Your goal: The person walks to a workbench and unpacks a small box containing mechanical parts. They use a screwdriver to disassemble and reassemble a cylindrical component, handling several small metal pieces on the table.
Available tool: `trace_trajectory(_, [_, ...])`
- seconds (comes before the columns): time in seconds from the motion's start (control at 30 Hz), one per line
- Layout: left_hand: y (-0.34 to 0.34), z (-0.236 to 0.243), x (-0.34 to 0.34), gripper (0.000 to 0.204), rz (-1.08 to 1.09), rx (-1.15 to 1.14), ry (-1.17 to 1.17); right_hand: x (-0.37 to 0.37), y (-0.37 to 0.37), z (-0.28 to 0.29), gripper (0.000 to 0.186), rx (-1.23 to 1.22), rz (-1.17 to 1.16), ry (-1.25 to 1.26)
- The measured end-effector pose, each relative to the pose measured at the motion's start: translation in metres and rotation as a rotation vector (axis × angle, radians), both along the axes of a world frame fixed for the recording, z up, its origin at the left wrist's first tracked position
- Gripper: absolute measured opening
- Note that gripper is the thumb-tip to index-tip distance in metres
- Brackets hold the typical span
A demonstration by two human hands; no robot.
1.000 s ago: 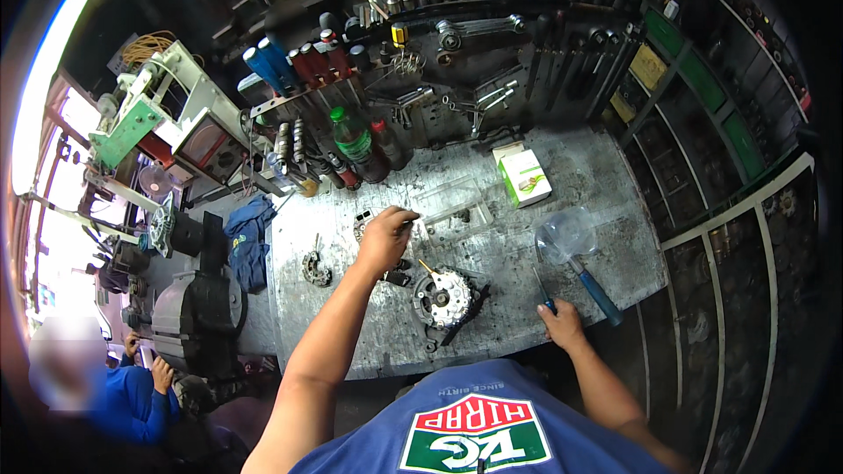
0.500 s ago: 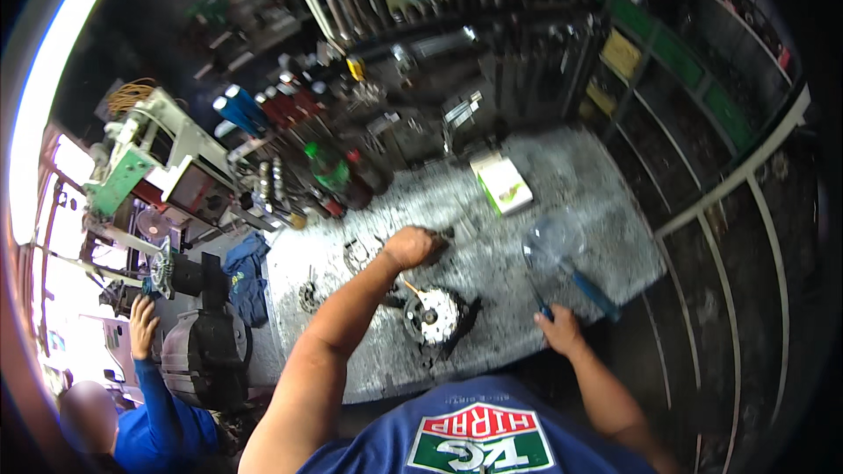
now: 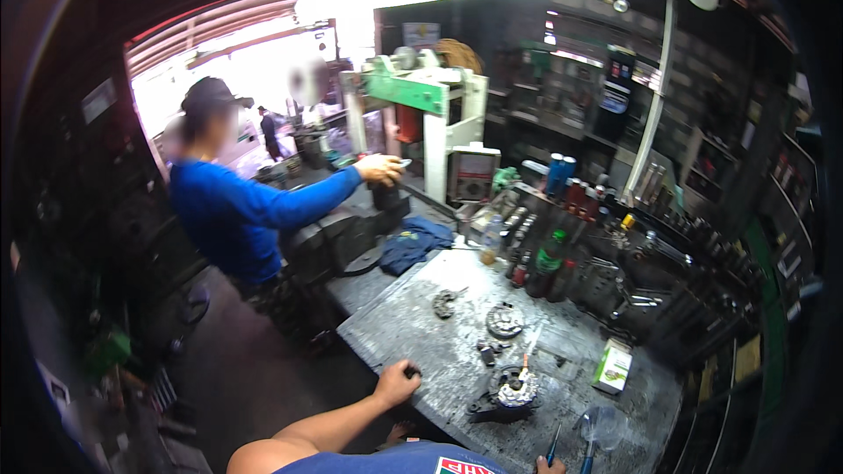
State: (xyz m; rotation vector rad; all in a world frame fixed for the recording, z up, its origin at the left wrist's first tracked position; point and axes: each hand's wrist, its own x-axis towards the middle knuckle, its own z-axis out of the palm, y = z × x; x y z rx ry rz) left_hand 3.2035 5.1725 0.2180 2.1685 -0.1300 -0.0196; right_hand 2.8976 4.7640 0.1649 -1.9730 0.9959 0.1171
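My left hand (image 3: pixel 395 384) is closed around a small dark part (image 3: pixel 412 371), just off the left front edge of the metal-topped bench (image 3: pixel 386 325). At the lower edge of the view, my right hand (image 3: pixel 551 466) is partly cut off; its fingers grip a thin screwdriver (image 3: pixel 552 448) with a blue handle. Between the hands sits a round metal housing (image 3: pixel 515 388) with an orange-ended stick (image 3: pixel 525 362) on it. Behind it lie small dark pieces (image 3: pixel 488 352), a round metal cover (image 3: pixel 505 320) and another small metal part (image 3: pixel 445 302).
Beside my right hand lies a clear round plastic piece (image 3: pixel 604 427) near a blue handle (image 3: pixel 587 462). A white-and-green box (image 3: pixel 613 366) and bottles (image 3: pixel 551 252) stand farther back. Past a dark blue cloth (image 3: pixel 416 244), a co-worker in blue (image 3: pixel 237 202) reaches out an arm.
The view has swung left and up. My left hand has moved from mid-bench to the left front edge with the small dark part. My right hand still grips the screwdriver.
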Motion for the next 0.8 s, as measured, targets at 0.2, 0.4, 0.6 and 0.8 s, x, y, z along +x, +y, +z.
trace_trajectory(0.2, [0.145,-0.077,-0.195,0.039,0.117,0.479,0.410,0.006,-0.008,0.059,0.058,-0.101,0.336,0.007])
trace_trajectory(0.4, [0.241,-0.090,-0.430,0.052,0.704,0.638,1.080,0.011,-0.011,0.053,0.048,0.127,0.329,0.011])
trace_trajectory(0.6, [0.288,-0.082,-0.480,0.049,0.600,0.673,1.249,-0.028,0.042,0.020,0.055,-0.290,0.351,-0.063])
trace_trajectory(0.8, [0.317,-0.099,-0.348,0.056,0.355,0.626,0.695,-0.074,0.170,0.032,0.050,-0.030,0.452,-0.345])
